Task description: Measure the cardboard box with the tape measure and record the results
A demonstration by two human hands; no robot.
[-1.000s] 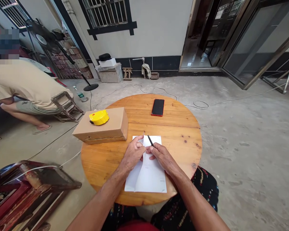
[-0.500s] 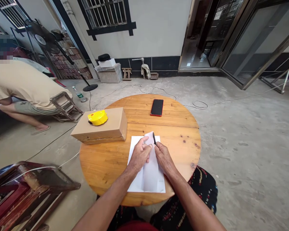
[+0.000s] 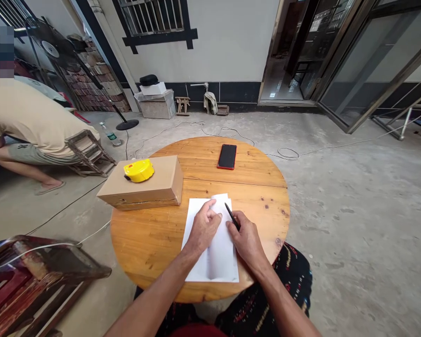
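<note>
A white sheet of paper, with a folded strip along its middle, lies on the round wooden table in front of me. My left hand is on the paper, its thumb and bent fingers gripping the folded part. A black pen is in my right hand, its tip pointing up and to the left above the paper. The right hand rests by the sheet's right edge, a little apart from the left.
A cardboard box with a yellow tape measure on top stands at the table's left. A phone lies toward the far edge. Left of the table are a person bending over, a floor fan and a wooden frame.
My right hand has shifted slightly right and down, away from the left. The pen has tilted further left. My left hand stays on the fold.
</note>
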